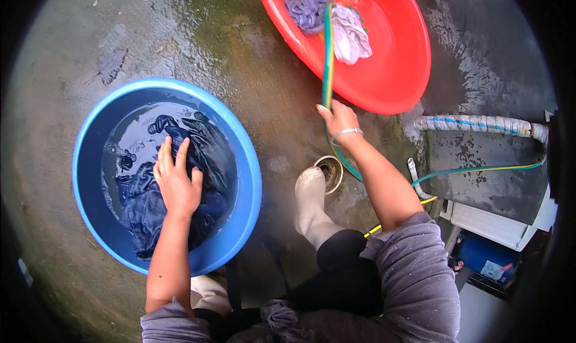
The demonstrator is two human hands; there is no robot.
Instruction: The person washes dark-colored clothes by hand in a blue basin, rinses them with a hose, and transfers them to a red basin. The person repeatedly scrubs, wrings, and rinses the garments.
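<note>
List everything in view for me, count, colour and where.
Tub: one, blue, left
Dark clothes: count unclear, navy and black, in tub water
Basin: one, red, upper right
Cloth bundles: two, grey-purple and pale, in basin
Hose: one, green and yellow, centre to right
Wrapped pipe: one, whitish, right
Elbow pipe: one, white, below wrapped pipe
Round opening: one, pale-rimmed, centre
Slab: one, dark grey, right
Box: one, blue, lower right
Boots: two, off-white, lower centre
Sleeves: two, grey, bottom
Left hand: one, bare, over dark clothes
Right hand: one, bare, gripping hose
</note>
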